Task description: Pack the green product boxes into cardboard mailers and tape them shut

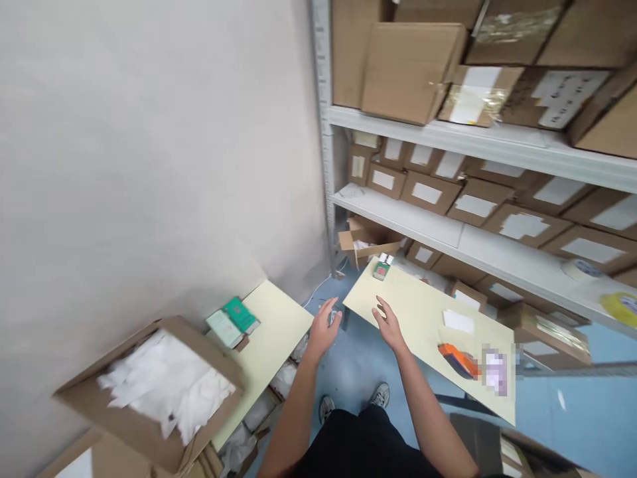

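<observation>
My left hand (324, 328) is held out over the floor in the gap between two pale yellow tables, its fingers apart and nothing in it. Fingers spread, my right hand (389, 326) hovers empty by the near edge of the right table (413, 299). A small green box (381, 269) with an open lid stands at that table's far corner, beyond my right hand. On the left table (281, 318), a little way from my left hand, lies a green and white box (239, 315) beside a pale green one (225, 329).
Metal shelving (408, 209) full of labelled cardboard boxes stands behind the right table. An orange and blue object (458, 360) and a white paper (458, 321) lie on that table. A large open carton (233, 362) with white material sits at left, near the wall.
</observation>
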Demonstrator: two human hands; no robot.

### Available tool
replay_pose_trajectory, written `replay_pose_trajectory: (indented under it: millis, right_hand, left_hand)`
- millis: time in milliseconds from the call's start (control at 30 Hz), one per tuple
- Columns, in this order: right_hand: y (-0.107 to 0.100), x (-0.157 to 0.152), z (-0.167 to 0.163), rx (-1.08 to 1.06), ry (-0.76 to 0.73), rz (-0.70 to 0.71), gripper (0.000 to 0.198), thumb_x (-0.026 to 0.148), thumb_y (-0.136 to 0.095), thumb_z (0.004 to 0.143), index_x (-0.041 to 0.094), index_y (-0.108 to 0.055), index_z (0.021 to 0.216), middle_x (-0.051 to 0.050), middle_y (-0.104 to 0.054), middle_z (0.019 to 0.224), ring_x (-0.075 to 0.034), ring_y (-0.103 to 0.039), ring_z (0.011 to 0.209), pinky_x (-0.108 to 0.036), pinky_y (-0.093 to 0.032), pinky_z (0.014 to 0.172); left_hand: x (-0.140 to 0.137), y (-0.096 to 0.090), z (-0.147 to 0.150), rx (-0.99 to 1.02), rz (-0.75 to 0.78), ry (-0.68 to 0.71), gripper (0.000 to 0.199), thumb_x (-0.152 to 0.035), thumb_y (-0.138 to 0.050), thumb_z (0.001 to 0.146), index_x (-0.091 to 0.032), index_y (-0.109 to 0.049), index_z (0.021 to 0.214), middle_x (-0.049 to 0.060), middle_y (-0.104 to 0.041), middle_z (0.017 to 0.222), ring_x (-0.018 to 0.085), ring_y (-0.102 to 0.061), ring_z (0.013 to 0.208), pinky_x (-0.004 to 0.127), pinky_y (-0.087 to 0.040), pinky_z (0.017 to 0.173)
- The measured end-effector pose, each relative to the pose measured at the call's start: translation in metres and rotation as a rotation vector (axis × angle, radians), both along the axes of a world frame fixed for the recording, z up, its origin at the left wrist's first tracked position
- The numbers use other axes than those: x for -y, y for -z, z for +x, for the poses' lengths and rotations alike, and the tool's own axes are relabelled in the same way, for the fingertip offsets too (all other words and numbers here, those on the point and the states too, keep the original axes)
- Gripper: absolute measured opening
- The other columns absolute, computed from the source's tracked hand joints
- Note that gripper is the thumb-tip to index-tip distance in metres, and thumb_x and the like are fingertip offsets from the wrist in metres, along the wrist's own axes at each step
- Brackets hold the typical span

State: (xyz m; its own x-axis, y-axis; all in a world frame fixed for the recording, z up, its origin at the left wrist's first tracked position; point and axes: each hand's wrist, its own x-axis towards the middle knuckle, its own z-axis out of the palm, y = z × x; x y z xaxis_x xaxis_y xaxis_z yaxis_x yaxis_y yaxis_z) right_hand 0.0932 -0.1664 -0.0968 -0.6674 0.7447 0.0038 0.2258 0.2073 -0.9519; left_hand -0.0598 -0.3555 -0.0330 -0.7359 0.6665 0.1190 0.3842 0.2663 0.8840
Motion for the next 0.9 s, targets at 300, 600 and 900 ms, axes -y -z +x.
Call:
replay_pose_trajectory:
  millis: [300,600,900]
  right_hand:
    - [-0.017,0.112,-0.117,-0.064,-0.408,-0.040,0.068,0.058,-0.057,0.095,0.026,-0.050,0.153,-0.014,-0.053,0.156,-0.031,-0.058,0.138,-0.049,-0.055,0.107]
    - [-0.001,0.242,-0.167,-0.048,-0.826,-0.159,0.069,0.056,-0.059,0.095,0.028,-0.046,0.156,-0.013,-0.045,0.162,-0.033,-0.054,0.139,-0.051,-0.053,0.107]
    - [-0.013,0.361,-0.160,-0.069,-1.116,-0.227,0.069,0.050,-0.064,0.092,0.030,-0.046,0.156,-0.010,-0.047,0.160,-0.032,-0.051,0.141,-0.051,-0.048,0.111]
  left_hand:
    - [0.165,0.001,-0.028,0.044,0.061,-0.475,0.049,-0.044,-0.056,0.099,-0.028,-0.060,0.145,0.011,-0.056,0.154,0.025,-0.053,0.142,0.045,-0.050,0.112]
    - [0.287,0.031,0.038,0.072,-0.023,-0.843,0.054,-0.048,-0.058,0.098,-0.024,-0.058,0.146,0.014,-0.057,0.152,0.029,-0.052,0.142,0.049,-0.042,0.118]
    - [0.375,0.023,0.091,0.137,0.057,-1.084,0.059,-0.049,-0.059,0.097,-0.025,-0.054,0.150,0.012,-0.053,0.157,0.028,-0.048,0.146,0.044,-0.041,0.118]
